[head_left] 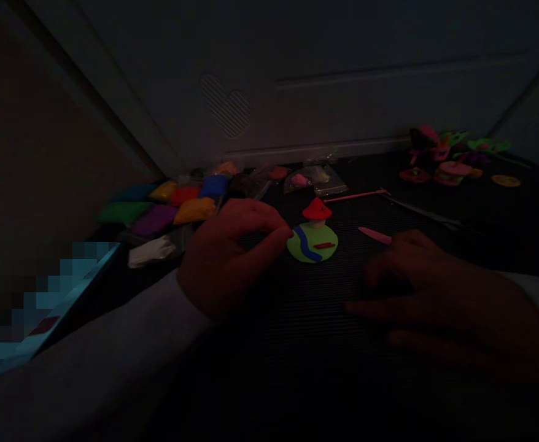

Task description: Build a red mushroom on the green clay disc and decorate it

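Note:
A round green clay disc lies on the dark table, bearing a wavy blue clay strip and a small reddish-brown clay piece. At its back edge stands a little clay house with a pale base and a red cone top marked with a dark cross. My left hand is closed, thumb and index fingertips together at the disc's left edge. On the right, my right hand is low over the table with fingers apart, partly covering the end of a pink modelling tool. Dim light hides finger detail.
Bags of coloured clay are heaped at the left, with a white packet in front. Behind the disc lie a clear bag and a thin pink stick. Scissors and clay figures are at the right.

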Demonstrator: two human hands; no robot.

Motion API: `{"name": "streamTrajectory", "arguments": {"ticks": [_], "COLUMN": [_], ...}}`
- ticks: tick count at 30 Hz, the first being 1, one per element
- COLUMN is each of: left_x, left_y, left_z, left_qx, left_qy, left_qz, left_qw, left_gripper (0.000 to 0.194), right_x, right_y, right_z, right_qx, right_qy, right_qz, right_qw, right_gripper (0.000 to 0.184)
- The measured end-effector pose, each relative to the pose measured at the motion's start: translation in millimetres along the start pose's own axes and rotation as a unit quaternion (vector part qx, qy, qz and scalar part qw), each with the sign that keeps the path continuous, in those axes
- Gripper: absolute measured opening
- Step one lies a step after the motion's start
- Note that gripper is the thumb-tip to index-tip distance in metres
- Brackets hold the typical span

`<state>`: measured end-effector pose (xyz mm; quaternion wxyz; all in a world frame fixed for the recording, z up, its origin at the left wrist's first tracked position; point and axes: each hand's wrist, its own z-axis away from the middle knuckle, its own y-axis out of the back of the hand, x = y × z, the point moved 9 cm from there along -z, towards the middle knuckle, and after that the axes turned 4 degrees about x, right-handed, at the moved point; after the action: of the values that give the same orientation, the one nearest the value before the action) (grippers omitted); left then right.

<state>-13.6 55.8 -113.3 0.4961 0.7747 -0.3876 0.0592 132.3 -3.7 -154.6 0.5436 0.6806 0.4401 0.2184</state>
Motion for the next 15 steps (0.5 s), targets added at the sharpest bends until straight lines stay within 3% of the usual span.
{"name": "streamTrajectory", "arguments": {"ticks": [6,10,15], "left_x": [-1.2,-0.4,2.2], "left_y": [0.3,1.3,-5.2], "left_z": [-0.5,-0.6,1.3], "left_qx": [0.003,0.007,0.003], "left_qy": [0.002,-0.001,-0.012], "left_qz": [-0.004,-0.010,0.004], "left_qw": [1.000,1.000,1.000], "left_gripper": [0.012,0.012,0.013], "right_x": [7.3,3.5,7.4], "right_y": [4.5,3.1,8.0], "right_z": [0.0,-1.8,-9.5], "right_qx": [0.017,0.018,0.061], "right_qy": [-0.029,0.002,-0.039], "right_qz": [-0.034,-0.009,-0.017], "right_qw": [0.999,1.000,0.997], "right_gripper": [0.034,0.033,0.019]}}
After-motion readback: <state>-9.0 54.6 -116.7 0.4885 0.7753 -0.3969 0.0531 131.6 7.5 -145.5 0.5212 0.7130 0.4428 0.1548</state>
